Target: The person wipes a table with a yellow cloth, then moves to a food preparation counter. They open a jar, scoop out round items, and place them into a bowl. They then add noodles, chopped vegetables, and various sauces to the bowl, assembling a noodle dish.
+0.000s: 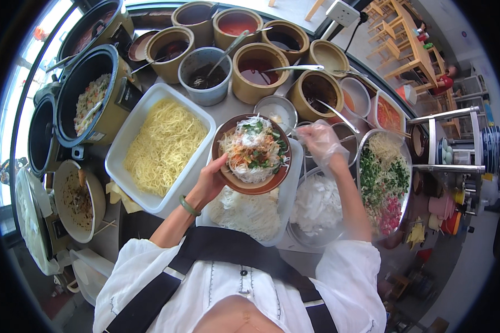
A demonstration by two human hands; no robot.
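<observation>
My left hand (210, 179), with a green bangle at the wrist, grips the lower left rim of a brown ceramic bowl (252, 189). White rice noodles (254, 173) fill the bowl, topped with shredded vegetables, chopped greens and a white powder. To the bowl's right is my right hand (318, 139) in a clear plastic glove, fingers bent together near small metal containers; blur hides whether it holds a spoon handle. Just above the bowl stands a small metal pot (276, 112) with white contents. Beneath the bowl, a white tub (291, 200) holds more white noodles (246, 214).
A plastic tub (162, 208) of yellow noodles stands left. Sauce crocks (256, 93) with spoons line the back. On the right are a metal bowl (293, 233) of white strips and an oval tray (409, 166) of chopped vegetables. Rice cookers (121, 70) stand far left. A person (445, 83) is in the background.
</observation>
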